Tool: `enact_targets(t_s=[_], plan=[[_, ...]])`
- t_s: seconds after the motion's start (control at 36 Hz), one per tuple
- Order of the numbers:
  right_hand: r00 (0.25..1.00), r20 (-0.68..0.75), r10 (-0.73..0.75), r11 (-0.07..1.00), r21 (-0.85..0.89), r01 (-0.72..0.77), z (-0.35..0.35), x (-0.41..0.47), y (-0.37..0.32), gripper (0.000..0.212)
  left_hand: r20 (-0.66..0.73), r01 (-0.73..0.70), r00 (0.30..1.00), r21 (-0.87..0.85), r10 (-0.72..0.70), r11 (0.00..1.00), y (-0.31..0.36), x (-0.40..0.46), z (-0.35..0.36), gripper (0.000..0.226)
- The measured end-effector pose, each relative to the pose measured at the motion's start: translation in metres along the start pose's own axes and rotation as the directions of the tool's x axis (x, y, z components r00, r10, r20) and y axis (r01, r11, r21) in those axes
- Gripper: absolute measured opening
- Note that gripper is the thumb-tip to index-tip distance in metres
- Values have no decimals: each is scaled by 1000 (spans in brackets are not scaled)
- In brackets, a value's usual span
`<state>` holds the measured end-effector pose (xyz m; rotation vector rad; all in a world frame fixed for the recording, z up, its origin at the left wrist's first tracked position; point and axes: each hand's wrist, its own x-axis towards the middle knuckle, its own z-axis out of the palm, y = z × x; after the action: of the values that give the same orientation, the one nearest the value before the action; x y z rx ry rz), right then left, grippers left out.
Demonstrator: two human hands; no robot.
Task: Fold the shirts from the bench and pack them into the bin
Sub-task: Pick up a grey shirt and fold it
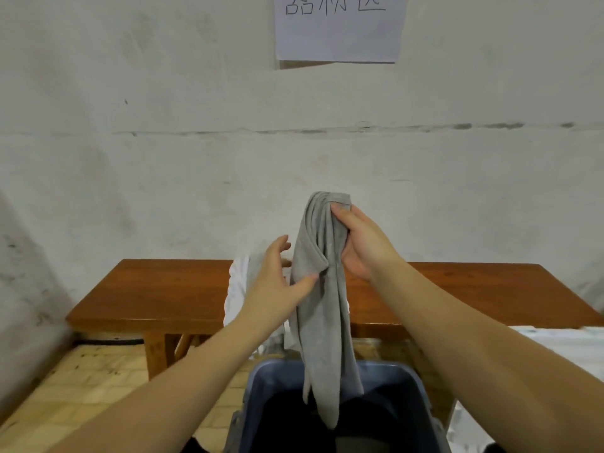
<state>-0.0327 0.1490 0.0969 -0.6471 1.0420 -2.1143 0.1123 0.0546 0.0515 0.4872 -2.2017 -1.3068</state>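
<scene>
A grey shirt hangs bunched in the air above the bench. My right hand grips its top, fingers curled round the cloth. My left hand is beside it with straight fingers, the thumb touching the shirt's left edge. The shirt's lower end dangles over the blue-grey bin at the bottom centre, which holds dark cloth. A white garment lies on the bench behind my left hand, partly hidden.
The wooden bench stands against a pale wall with a paper sign high up. Yellowish tiled floor lies to the left of the bin. White fabric shows at the right edge.
</scene>
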Motion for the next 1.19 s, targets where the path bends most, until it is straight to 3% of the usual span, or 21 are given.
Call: enact_targets(t_s=[0.06, 0.14, 0.22, 0.31, 0.39, 0.53, 0.61, 0.67, 0.78, 0.92, 1.06, 1.19], plan=[[1000, -12, 2, 1000, 16, -1, 3, 1, -1, 24, -44, -31, 998, 96, 35, 995, -2, -2, 8, 94], [1000, -19, 5, 999, 36, -5, 9, 3, -1, 29, -118, -101, 984, 237, 132, 966, -1, 0, 19, 91], [1000, -18, -8, 999, 53, 9, 13, 3, -4, 23, -180, -121, 967, 286, 177, 951, 10, 6, 22, 73], [999, -32, -28, 997, 67, 30, 14, 3, -10, 24, -250, -106, 945, 379, 212, 919, 19, 8, 17, 39], [997, -66, -48, 997, 59, 52, 7, 4, -18, 25, -265, -98, 948, 282, 176, 954, 19, 14, 12, 15], [991, -125, -40, 996, 74, 50, -16, 7, -30, 27, -256, 40, 966, -15, -43, 999, 14, 36, -11, 45], [988, -154, 2, 1000, 21, 1, -32, 7, -35, 24, -175, 152, 965, -233, -195, 961, 23, 44, -30, 31], [988, -151, 45, 997, -57, -54, -40, 4, -38, 21, -149, 169, 964, -305, -223, 937, 27, 48, -41, 23], [966, -230, 117, 945, -272, -179, -57, -7, -48, 15, -140, 167, 964, -339, -225, 926, 29, 58, -60, 27], [930, -352, 107, 908, -346, -235, -85, -15, -63, 12, -118, 252, 939, -404, -323, 879, 23, 73, -88, 24], [899, -436, 35, 902, -373, -217, -108, -21, -73, 9, -104, 279, 937, -344, -332, 896, 17, 81, -123, 22], [882, -464, -76, 815, -538, -213, -119, -31, -85, 16, -124, 287, 945, -137, -304, 948, 11, 83, -154, 29]])
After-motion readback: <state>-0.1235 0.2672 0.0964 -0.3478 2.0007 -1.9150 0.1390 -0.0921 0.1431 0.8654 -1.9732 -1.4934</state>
